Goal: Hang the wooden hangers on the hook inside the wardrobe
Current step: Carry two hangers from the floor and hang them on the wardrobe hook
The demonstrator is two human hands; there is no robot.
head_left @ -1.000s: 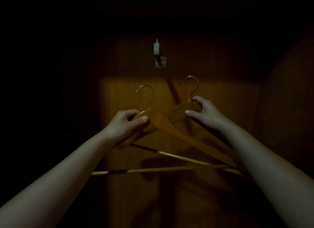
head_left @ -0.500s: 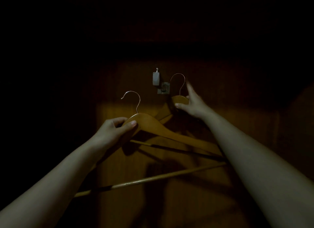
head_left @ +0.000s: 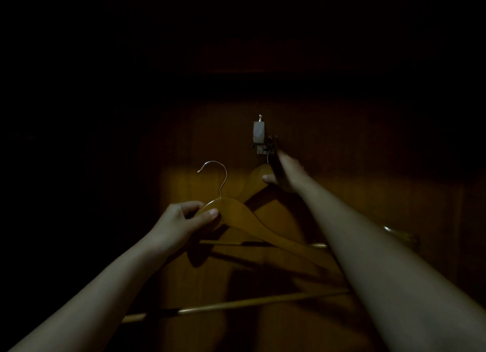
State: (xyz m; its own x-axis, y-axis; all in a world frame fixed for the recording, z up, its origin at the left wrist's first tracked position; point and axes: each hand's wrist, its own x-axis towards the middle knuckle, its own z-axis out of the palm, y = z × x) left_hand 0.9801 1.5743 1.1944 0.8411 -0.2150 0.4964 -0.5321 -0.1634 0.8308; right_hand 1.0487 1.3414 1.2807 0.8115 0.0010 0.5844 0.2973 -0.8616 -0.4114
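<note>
Dim shot inside the wardrobe, only a patch of the back panel [head_left: 342,199] is catching light. Left hand [head_left: 181,221] is gripping the left hanger [head_left: 247,221] at the top of its wooden shoulder: fingers curled round the far side, thumb pressing flat on the near face, nail showing. That hanger is sitting near and left, upright. Its wire end is pointing up and left in open air, well below and left of the hook [head_left: 259,132], touching nothing. Right hand [head_left: 288,174] is reaching far, up against the panel, pinching the right hanger [head_left: 259,177] at its crown: thumb on the wood's near face, one finger stretched straight up beside the wire toward the hook, other fingers hidden. Right hanger's wire is sitting at the hook's base plate, just right of the pale hook body; too dark to tell whether it is over the hook or only touching it. Right hanger is lying partly behind the left one, their arms crossing mid-scene. Two crossbars [head_left: 236,304] are showing lower down, one near the bottom, one higher, both partly covered by the right forearm [head_left: 368,246]; cannot tell which bar belongs to which hanger.
</note>
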